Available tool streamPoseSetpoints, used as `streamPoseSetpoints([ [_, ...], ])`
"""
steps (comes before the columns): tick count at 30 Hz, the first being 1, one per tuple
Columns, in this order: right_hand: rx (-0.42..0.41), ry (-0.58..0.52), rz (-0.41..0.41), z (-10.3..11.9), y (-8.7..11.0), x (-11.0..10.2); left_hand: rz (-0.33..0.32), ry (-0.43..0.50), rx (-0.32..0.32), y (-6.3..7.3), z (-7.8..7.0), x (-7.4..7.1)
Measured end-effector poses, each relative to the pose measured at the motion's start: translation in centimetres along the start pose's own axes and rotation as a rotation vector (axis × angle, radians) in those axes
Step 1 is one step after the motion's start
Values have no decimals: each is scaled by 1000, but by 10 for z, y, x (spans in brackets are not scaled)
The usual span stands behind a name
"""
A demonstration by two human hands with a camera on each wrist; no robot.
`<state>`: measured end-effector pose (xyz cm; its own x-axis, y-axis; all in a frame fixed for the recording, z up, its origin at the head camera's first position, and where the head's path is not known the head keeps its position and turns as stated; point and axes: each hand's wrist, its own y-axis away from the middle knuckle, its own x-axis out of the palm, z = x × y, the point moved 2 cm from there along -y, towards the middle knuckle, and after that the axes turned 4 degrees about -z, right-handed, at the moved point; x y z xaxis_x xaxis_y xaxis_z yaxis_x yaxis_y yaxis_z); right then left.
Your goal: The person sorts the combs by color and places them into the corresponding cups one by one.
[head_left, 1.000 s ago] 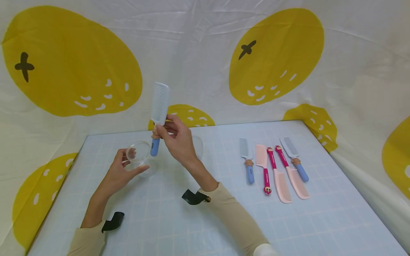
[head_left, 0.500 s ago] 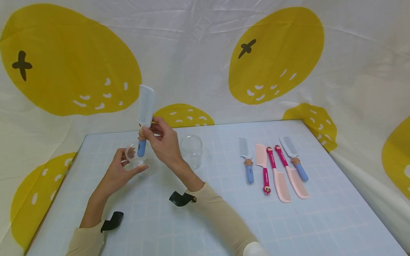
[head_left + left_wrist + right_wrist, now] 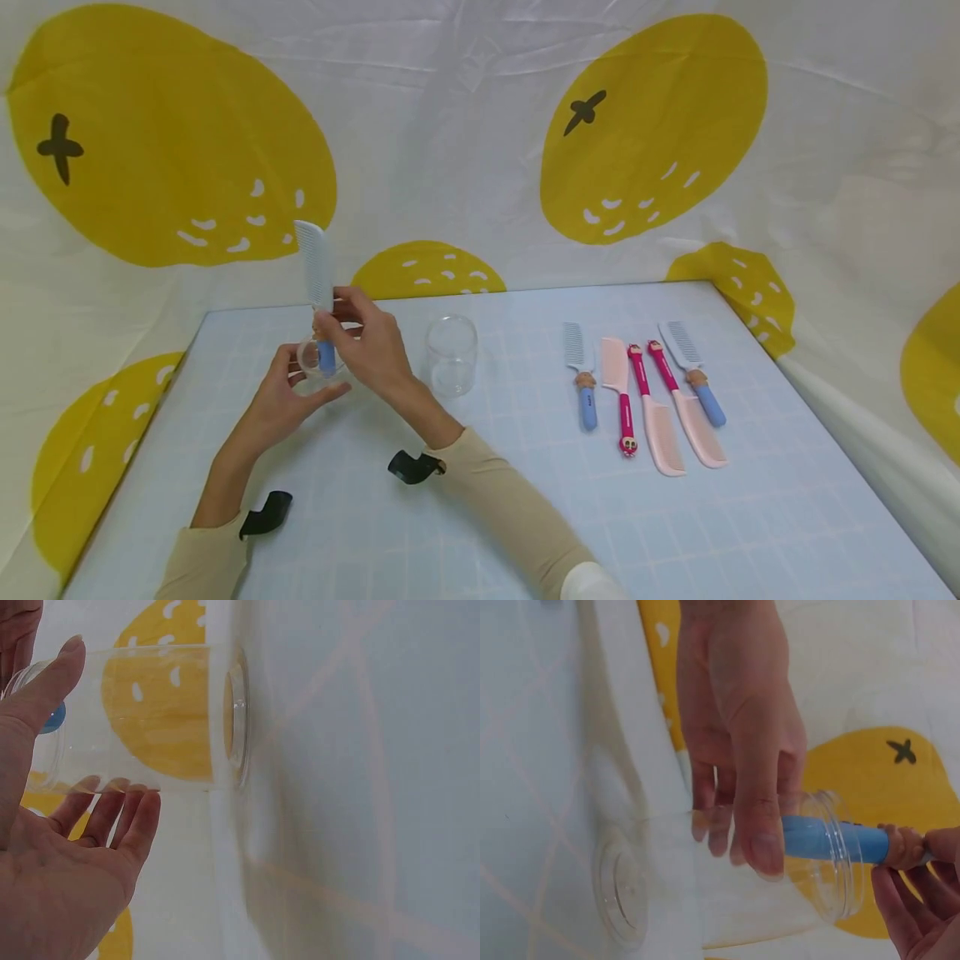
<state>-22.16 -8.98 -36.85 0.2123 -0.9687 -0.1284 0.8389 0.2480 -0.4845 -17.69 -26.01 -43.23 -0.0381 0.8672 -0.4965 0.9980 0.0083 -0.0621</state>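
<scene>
Masking the blue-handled comb's (image 3: 317,265) lower end in the right-wrist view, the left hand (image 3: 279,408) clasps the clear jar (image 3: 154,720); the right hand (image 3: 377,348) pinches the comb, seemingly mid-length.

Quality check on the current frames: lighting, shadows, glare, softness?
Head: even, soft light, but the clear standing jar gives only a faint outline; left wrist: dimmer, with a diffuse shadow on the table and soft-looking grid lines; right wrist: thin highlights on the rim of the held jar.
</scene>
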Motion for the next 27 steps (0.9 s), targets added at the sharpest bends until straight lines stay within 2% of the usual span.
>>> streamPoseSetpoints([
  [6, -14, 137, 42, -5, 2, 3, -3, -6, -6, 0, 1, -1],
  [17, -158, 434, 130, -5, 6, 5, -9, 21, 70, 2, 0, -1],
  [22, -184, 567, 158, -7, 6, 6, -14, 19, 96, 3, 0, -1],
  [27, -205, 642, 188, -4, 6, 5, -11, 1, 93, 2, -1, -1],
])
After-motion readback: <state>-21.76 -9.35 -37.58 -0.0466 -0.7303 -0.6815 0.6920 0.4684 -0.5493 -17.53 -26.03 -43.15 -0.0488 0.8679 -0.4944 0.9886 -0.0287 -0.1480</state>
